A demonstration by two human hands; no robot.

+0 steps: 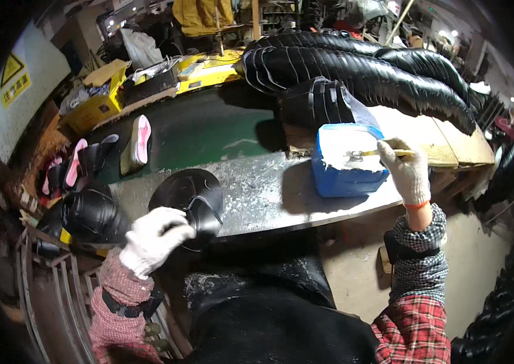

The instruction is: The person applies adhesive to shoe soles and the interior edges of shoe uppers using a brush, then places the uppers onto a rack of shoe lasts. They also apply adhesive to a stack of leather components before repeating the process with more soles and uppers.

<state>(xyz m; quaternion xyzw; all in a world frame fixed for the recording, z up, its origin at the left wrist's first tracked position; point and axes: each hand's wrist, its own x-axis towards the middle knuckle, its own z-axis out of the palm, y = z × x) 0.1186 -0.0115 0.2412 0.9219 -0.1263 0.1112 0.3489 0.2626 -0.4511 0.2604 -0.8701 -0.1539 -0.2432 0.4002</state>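
Note:
My right hand point(405, 173), in a white knitted glove, grips the light-coloured handle of a brush point(367, 153). The brush reaches into a blue plastic tub point(349, 180) with a cut-open top, smeared inside with a white substance. My left hand point(155, 239), gloved as well, has its fingers curled at the near left edge of a shiny black rubber piece point(205, 200). That piece is rounded, with a cord-like line across it, and it overhangs the bench's front edge. My left fingertips partly hide the place where they touch it.
The metal-edged bench point(251, 194) has a green surface point(202, 136) behind. Long stacks of nested black rubber pieces point(360, 73) lie at the back right. Pink-soled pieces point(140, 142) stand at left, near a yellow box point(96, 106). A metal rack point(57, 291) stands at lower left.

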